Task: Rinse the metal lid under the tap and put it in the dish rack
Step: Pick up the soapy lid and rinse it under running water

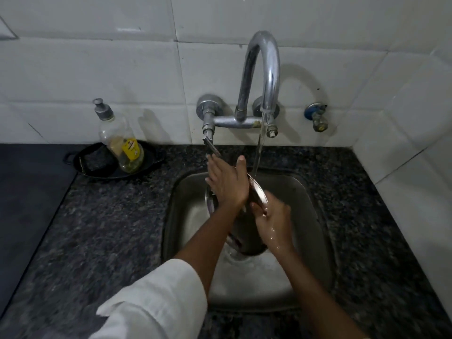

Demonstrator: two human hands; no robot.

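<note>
While water runs, metal lid point(256, 192) gleams (tilted).

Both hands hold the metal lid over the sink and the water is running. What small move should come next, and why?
Probably shift the metal lid a little to the right, further into the stream of water. The stream seems to fall just at its upper right rim, while the left hand covers its face and the right hand grips its lower edge, so most of the lid may miss the water.
</note>
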